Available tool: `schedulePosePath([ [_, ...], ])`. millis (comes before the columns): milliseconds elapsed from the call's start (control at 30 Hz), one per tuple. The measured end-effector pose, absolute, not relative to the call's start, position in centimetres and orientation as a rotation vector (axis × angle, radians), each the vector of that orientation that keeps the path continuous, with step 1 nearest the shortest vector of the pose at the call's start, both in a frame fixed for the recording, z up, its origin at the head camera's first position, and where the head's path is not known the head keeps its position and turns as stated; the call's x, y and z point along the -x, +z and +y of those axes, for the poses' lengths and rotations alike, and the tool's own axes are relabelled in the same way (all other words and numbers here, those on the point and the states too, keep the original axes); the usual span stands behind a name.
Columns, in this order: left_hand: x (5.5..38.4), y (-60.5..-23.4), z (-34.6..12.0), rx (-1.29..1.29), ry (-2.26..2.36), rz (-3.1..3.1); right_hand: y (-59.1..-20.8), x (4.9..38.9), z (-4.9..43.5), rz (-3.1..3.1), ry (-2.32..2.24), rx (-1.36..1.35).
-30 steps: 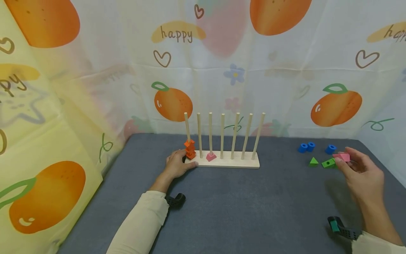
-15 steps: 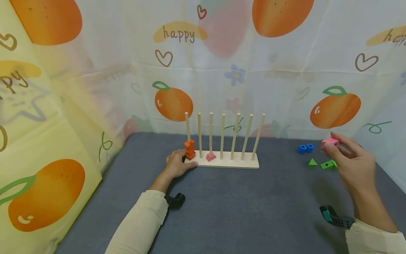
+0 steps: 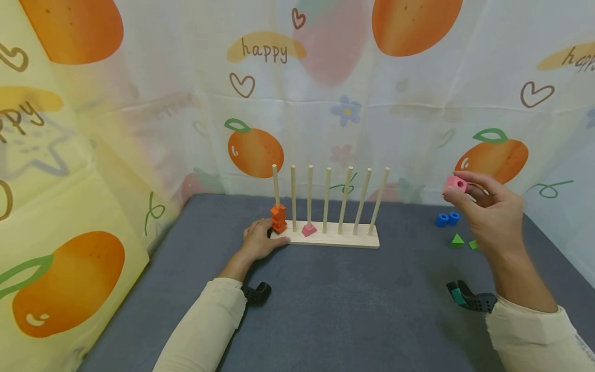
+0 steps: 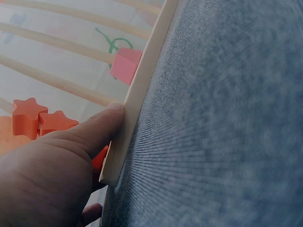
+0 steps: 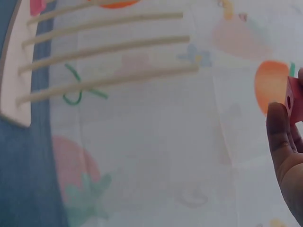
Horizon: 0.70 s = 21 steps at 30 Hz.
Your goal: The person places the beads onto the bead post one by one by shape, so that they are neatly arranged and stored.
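Seen from the head camera, the right hand (image 3: 495, 219) pinches a drilled pink block (image 3: 452, 182) between thumb and fingers, raised well apart from the pegboard (image 3: 344, 239), at its 2 o'clock. At the board's 9 o'clock end, the left hand (image 3: 258, 240) grips the base, thumb along the near edge. Orange stars (image 3: 279, 219) stack on the peg there; another pink piece (image 3: 309, 230) sits around the third peg along. Blue cylinders (image 3: 442, 220) and green pieces (image 3: 457, 241) lie on the surface (image 3: 353, 299) at 3 o'clock.
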<state>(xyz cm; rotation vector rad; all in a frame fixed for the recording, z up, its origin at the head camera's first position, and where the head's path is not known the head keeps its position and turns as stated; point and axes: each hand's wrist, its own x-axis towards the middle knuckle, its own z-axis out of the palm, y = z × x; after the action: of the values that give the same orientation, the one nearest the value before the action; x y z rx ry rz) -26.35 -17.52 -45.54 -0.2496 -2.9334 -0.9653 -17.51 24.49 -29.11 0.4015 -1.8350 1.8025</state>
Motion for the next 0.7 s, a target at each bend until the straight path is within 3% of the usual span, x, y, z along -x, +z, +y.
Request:
schedulePosePath([
  [700,26.4,-45.6,-17.6,0.254,-0.964,-2.93,-25.2,20.0,16.7,-1.85,1.696,-0.823],
])
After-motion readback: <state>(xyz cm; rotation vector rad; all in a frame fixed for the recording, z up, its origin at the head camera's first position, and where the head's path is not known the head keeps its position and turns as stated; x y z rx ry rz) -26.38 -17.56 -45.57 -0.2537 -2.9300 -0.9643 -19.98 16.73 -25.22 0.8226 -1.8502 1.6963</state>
